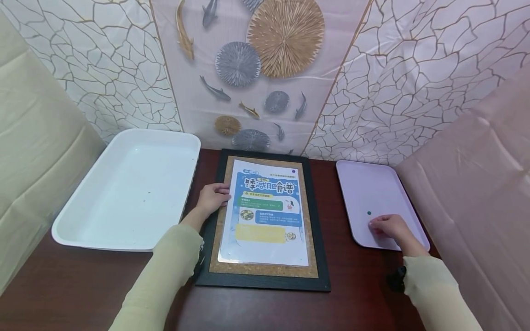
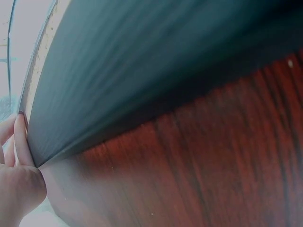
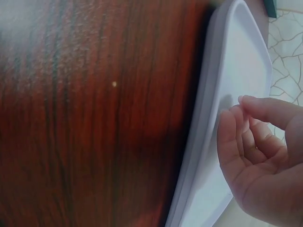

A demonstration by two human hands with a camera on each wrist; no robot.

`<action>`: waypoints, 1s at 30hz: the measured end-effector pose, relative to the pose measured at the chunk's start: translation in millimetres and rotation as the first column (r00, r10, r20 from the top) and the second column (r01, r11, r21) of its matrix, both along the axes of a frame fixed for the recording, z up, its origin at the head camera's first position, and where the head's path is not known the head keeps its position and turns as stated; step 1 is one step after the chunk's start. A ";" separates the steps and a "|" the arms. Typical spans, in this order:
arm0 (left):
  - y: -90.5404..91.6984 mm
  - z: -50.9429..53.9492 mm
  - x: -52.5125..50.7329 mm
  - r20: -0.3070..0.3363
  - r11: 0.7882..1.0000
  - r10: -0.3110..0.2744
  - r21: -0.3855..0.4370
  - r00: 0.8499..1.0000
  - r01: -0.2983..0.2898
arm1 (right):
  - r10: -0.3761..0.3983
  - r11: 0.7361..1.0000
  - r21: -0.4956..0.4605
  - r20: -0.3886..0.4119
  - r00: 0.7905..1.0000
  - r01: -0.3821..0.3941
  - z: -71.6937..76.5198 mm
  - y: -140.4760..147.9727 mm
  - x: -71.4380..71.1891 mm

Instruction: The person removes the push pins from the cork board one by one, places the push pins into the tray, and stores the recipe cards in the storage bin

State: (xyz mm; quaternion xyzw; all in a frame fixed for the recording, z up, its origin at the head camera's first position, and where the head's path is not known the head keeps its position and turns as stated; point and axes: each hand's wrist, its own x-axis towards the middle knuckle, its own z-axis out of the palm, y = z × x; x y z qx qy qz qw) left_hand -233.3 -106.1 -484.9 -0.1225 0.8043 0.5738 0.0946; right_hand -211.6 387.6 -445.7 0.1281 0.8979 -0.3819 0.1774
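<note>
One small green piece (image 1: 369,213), apparently a pushpin, lies in the lilac tray (image 1: 372,188) near the right edge of the surface (image 1: 256,310). It sits in the half of the tray closer to the surface's near edge, nearer the tray's left wall than its right. The right hand (image 1: 391,227) is over that same near half, and the green piece lies just past its fingertips, toward the far edge of the surface and slightly left, with a narrow gap between. The piece is too small to show a long axis. The right hand's fingers are bent, thumb and fingertips close together; whether they pinch anything tiny, I cannot tell.

The left hand (image 1: 212,197) is well apart from the piece, at the left side of the black-framed corkboard (image 1: 269,270). Its extended fingers rest by the left edge of the printed sheet (image 1: 265,254) and grasp nothing visible. Sheet and board both run lengthwise from the near edge of the surface toward the far edge. A purple piece (image 1: 293,171) marks the sheet's far right corner. Toward the left edge of the surface is a white tray (image 1: 120,184).
</note>
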 end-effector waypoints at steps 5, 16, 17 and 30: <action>1.1 -0.2 0.5 0.001 1.000 -0.008 0.003 1.000 0.008 | -0.025 0.999 -0.029 0.012 1.000 0.025 -2.3 0.3 1.0; -0.8 -0.3 0.3 -0.002 1.000 -0.010 -0.006 1.000 0.010 | -0.051 0.995 0.083 -0.027 0.998 0.053 0.0 -5.0 -4.5; -0.8 -0.1 0.3 -0.002 1.000 -0.008 -0.005 1.000 0.008 | -0.065 0.992 0.106 -0.053 0.996 0.071 1.6 -8.3 -6.2; 0.4 -1.9 1.3 -0.007 1.000 0.004 -0.010 1.000 -0.004 | -0.193 0.979 -0.110 -0.256 0.947 0.170 22.0 -100.1 -62.1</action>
